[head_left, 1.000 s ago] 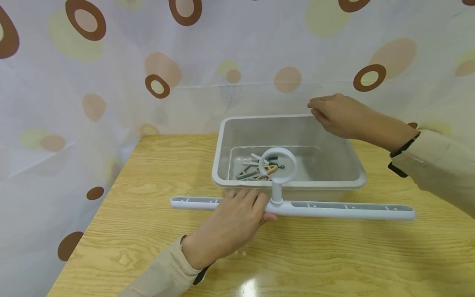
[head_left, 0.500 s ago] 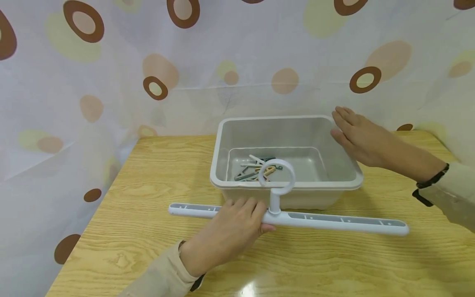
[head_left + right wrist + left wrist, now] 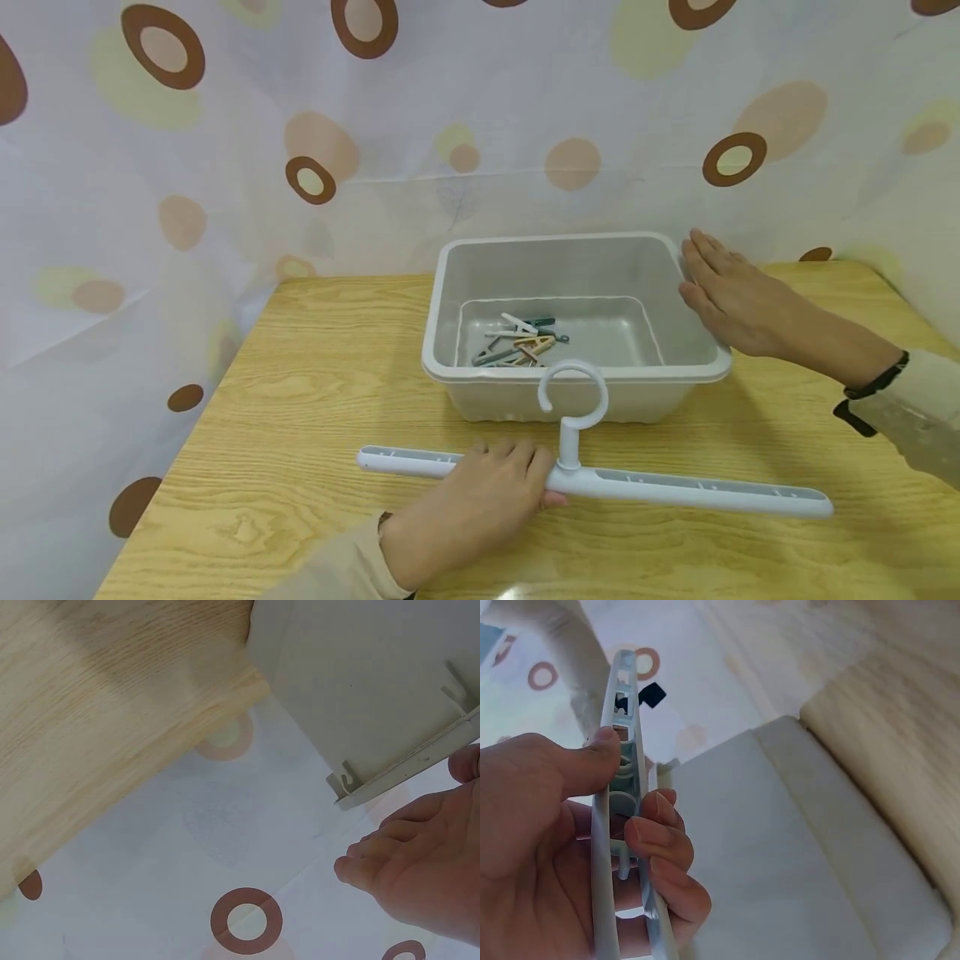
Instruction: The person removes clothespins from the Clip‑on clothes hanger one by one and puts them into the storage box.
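My left hand (image 3: pixel 480 504) grips a white plastic clothes hanger (image 3: pixel 697 492) by its bar, just left of the hook; the left wrist view shows thumb and fingers curled round the hollow bar (image 3: pixel 602 900). The hanger is held in front of a grey plastic bin (image 3: pixel 555 396), its hook (image 3: pixel 600 400) overlapping the bin's front wall. My right hand (image 3: pixel 738 296), fingers straight, is at the bin's right rim. In the right wrist view that hand (image 3: pixel 427 855) lies right beside the rim. Several clothes pegs (image 3: pixel 525 342) lie on the bin floor, toward the left.
The bin stands on a wood-grain table (image 3: pixel 315 392), near its back edge. Behind and to the left hangs a white curtain (image 3: pixel 465 100) with brown, peach and yellow circles.
The hanger has come down and toward me in my left hand, away from the bin. My right hand has moved from above the bin's back right corner to its right rim, its fingers straightening.
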